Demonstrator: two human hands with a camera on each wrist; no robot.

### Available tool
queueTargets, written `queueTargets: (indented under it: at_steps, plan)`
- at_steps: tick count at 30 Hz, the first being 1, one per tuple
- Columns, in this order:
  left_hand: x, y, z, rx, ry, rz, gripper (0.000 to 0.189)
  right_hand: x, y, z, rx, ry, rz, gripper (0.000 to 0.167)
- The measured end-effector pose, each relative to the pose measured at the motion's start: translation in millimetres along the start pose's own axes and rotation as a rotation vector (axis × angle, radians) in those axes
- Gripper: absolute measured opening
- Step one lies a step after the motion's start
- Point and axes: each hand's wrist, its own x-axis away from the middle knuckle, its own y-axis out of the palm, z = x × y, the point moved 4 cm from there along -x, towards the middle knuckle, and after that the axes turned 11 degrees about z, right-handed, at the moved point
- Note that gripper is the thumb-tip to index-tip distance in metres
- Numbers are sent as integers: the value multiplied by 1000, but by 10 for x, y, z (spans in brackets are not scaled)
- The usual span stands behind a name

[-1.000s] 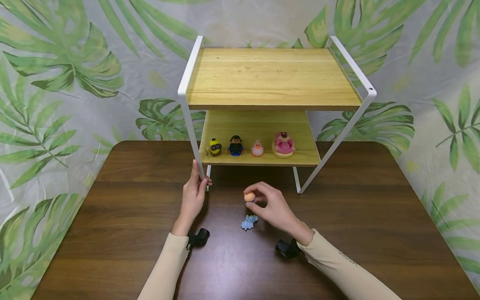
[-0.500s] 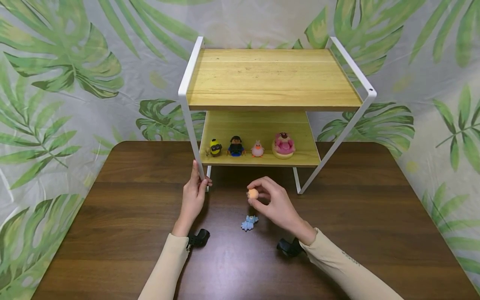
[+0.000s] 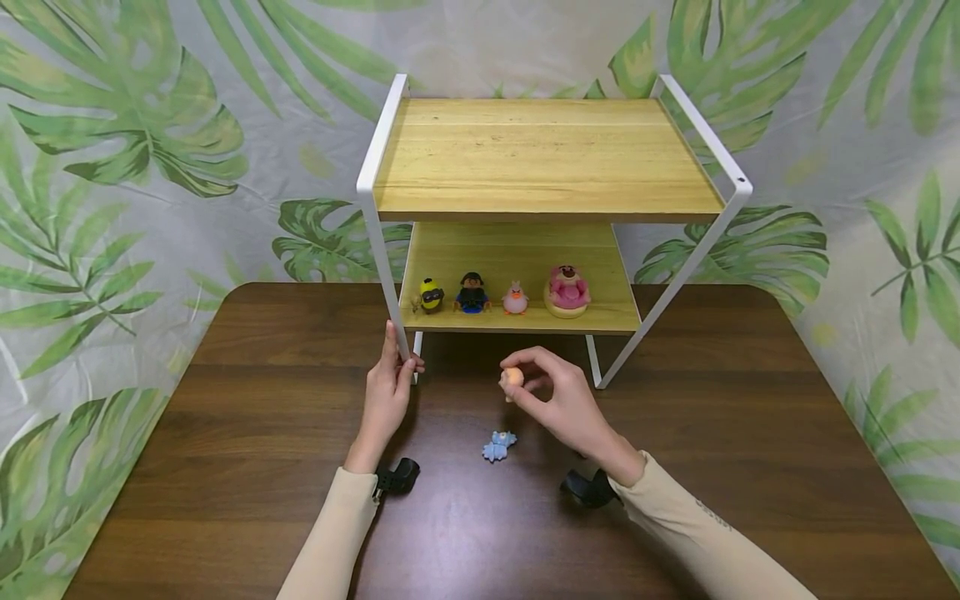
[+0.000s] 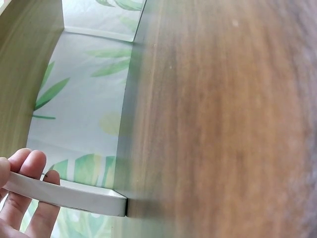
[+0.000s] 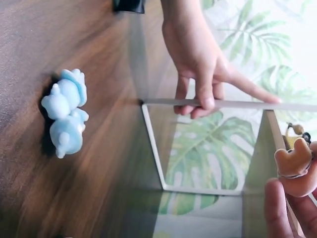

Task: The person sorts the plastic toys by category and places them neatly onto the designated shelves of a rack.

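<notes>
My right hand (image 3: pixel 562 404) pinches a small orange toy figure (image 3: pixel 513 377) between thumb and fingers, raised above the table in front of the shelf rack. In the right wrist view two rounded ears show on the orange figure (image 5: pixel 293 158). A light-blue toy figure (image 3: pixel 498 446) lies on the table below that hand; the right wrist view shows the blue figure (image 5: pixel 67 114) lying over. My left hand (image 3: pixel 386 396) grips the rack's white front left leg (image 3: pixel 386 267), its index finger stretched up along it. Fingers (image 4: pixel 33 163) wrap behind the white bar in the left wrist view.
Toys stand in a row on the rack's lower wooden shelf (image 3: pixel 517 246): a yellow figure (image 3: pixel 431 296), a dark-haired figure (image 3: pixel 472 293), a pale pink duck (image 3: pixel 515 298) and a pink bear (image 3: pixel 567 290). The upper shelf (image 3: pixel 536 154) overhangs them. Brown table (image 3: pixel 247 467) surrounds the rack.
My right hand has moved slightly up and to the right with the orange figure, which has turned in the fingers. The left hand and the blue figure stay put.
</notes>
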Motion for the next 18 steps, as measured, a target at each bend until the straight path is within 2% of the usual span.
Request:
queueTargets:
  at_steps: [2, 6, 13, 18]
  plan:
    - [-29, -16, 113, 6, 12, 4, 110, -7, -14, -16, -7, 2, 6, 23]
    - [-28, -14, 101, 3, 11, 3, 111, -43, -53, -183, -25, -4, -1, 23]
    - [56, 55, -225, -3, 5, 10, 112, -51, -68, -143, -57, -3, -11, 23]
    - [76, 56, -296, 0, -3, 7, 106, -30, -69, 36, -81, -25, 0, 28]
